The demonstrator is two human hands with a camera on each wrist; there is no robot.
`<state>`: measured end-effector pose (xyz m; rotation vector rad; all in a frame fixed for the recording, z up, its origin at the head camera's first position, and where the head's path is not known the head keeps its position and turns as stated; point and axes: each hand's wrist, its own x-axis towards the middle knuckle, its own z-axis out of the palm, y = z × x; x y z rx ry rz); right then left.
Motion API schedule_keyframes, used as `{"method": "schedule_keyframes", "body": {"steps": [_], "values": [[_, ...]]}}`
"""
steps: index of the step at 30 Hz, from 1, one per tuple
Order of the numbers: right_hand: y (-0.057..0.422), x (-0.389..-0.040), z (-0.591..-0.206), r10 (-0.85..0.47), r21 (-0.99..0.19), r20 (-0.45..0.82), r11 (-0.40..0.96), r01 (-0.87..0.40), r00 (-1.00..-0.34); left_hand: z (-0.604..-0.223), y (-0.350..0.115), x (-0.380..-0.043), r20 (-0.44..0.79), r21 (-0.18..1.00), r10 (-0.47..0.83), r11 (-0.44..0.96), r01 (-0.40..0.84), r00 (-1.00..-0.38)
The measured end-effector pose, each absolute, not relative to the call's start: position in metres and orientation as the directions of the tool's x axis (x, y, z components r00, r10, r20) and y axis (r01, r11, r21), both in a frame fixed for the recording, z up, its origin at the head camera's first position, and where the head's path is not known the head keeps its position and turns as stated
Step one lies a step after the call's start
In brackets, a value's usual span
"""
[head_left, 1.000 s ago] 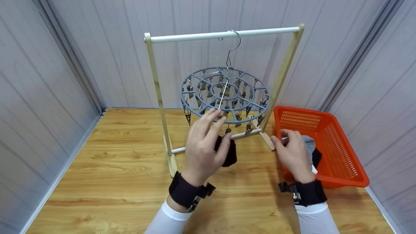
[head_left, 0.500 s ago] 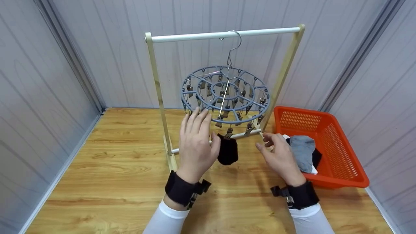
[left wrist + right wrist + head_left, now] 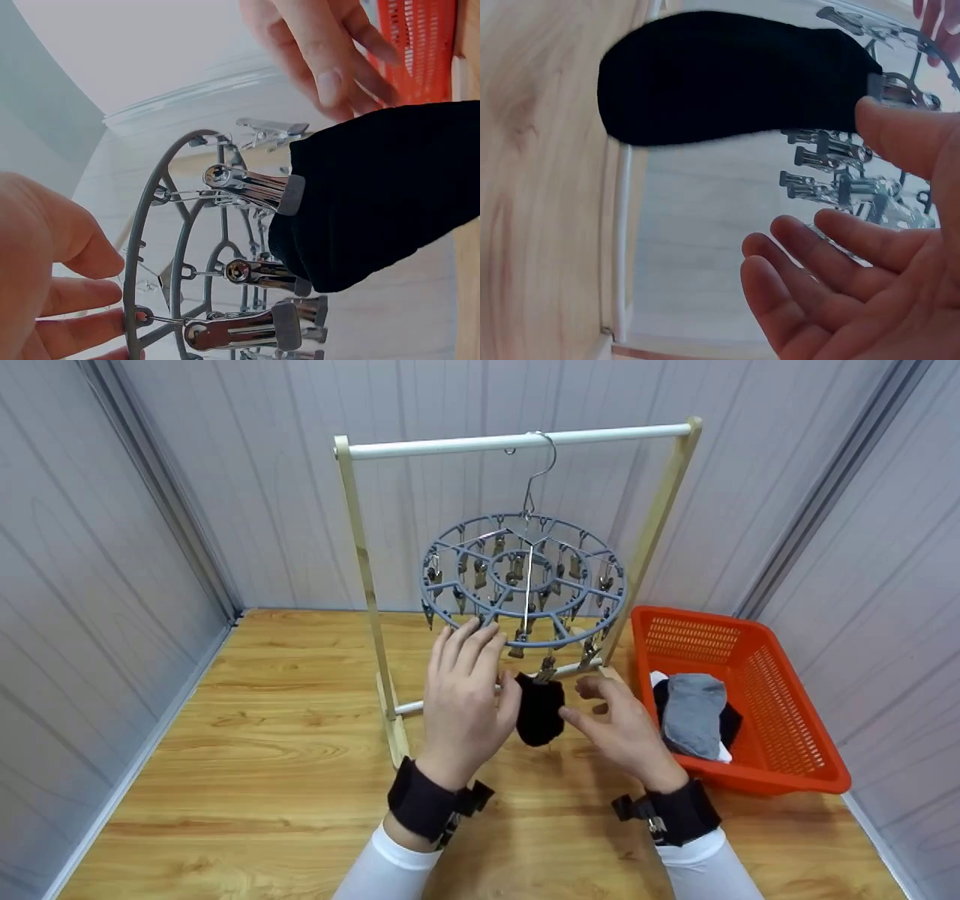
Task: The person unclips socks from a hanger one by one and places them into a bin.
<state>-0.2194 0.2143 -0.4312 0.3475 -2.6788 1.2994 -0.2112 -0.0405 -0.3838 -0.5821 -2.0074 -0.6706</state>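
Observation:
A black sock [image 3: 540,712] hangs from a metal clip [image 3: 255,189] on the front edge of a round grey clip hanger [image 3: 551,645]. My left hand [image 3: 465,705] is at the front left of the hanger, fingers extended, with its fingertips right at the rim in the left wrist view. Just right of the sock is my right hand [image 3: 622,727], its fingers relaxed and apart. Seen from the right wrist, its thumb [image 3: 900,135] overlaps the sock's clipped end, while the other fingers [image 3: 817,277] hold nothing.
The hanger's hook [image 3: 551,457] hangs over the white bar [image 3: 450,445] of a wooden-legged stand. At right, an orange basket [image 3: 795,690] holds a folded grey sock [image 3: 694,716] with black and white cloth beneath. Several bare clips dangle from the hanger.
My right hand has moved left from the basket to beside the black sock. The hanger has turned a little, carrying the sock to the right. My left hand has shifted slightly at the rim.

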Motion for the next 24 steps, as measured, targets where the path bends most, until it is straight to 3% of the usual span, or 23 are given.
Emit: {"method": "schedule_keyframes", "body": {"steps": [14, 24], "values": [[0.202, -0.226, -0.447, -0.152, -0.873, 0.164, 0.438, -0.215, -0.975, -0.383, -0.026, -0.206, 0.897, 0.202, 0.156, 0.688, 0.697, -0.414], [0.199, -0.225, -0.449, -0.165, -0.866, 0.169, 0.446, -0.226, -0.972, -0.383, -0.025, -0.203, 0.893, 0.222, 0.178, 0.628, 0.746, -0.414]]}}
